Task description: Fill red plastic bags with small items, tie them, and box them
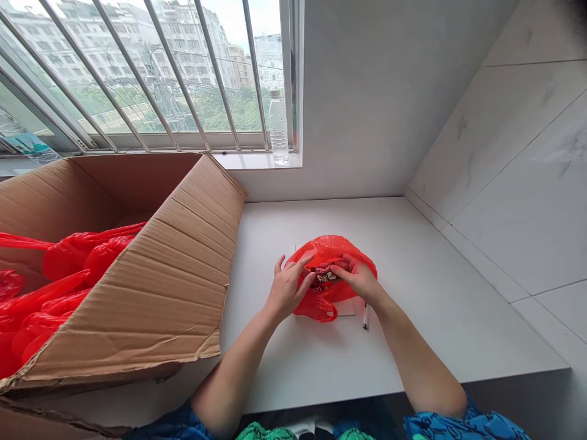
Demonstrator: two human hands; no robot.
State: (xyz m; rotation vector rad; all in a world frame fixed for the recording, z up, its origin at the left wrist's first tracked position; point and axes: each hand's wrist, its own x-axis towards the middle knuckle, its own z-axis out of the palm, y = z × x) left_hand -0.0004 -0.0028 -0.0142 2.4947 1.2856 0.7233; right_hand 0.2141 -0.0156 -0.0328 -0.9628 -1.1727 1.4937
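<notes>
Head view, fingers (343, 272) partly hiding packet (325, 277) against red bag (331, 245), carton (183, 250) cropped

Daylit barred window (156, 73) — buildings (188, 43) outside, grey wall (362, 91), marbled tile wall (518, 165), white tabletop (435, 318)

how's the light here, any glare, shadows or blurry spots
Head view: daylight through the metal-barred window, pale sky nearly washed out; head view: glossy highlights on the crinkled red plastic bag, soft reddish shadow on the white tabletop; head view: dark, blurred patch in the top right corner, source unclear.
</notes>
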